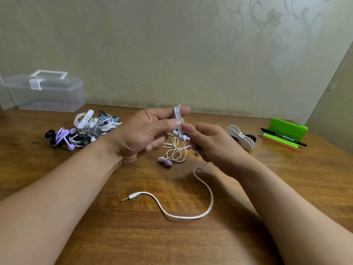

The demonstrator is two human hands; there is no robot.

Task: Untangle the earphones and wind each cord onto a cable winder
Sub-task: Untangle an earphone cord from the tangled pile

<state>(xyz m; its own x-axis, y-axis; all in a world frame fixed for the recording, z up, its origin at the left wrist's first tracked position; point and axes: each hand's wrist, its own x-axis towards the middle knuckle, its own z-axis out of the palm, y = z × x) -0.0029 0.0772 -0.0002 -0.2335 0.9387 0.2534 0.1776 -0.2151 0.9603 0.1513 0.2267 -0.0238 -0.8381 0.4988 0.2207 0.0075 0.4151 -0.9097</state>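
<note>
Fingers (183, 110) of the left hand (145, 131) up front: pinches a coil of white cord (178, 115) between forefinger and thumb, raised clear of the table (133, 236). Dangles two white earbuds (180, 137) just under that pinch. Meets it with the right hand (212, 146), fingers (191, 128) curled narrow round the cord, right against the left thumb tip. Drops the loose tail out beneath the right palm, snakes it over the wood, ends it in the jack plug (127, 198), well below both sets of fingers. Directly under the fingers, lying flat: pink tangled earphones (175, 152). Far left of the fingers, a pile of wound earphones (89, 129); beyond that, a clear plastic box (45, 92). Off to the right of the fingers, white cable winders (241, 137), then a green stand (286, 129) with a black marker (282, 137) laid across it.
</note>
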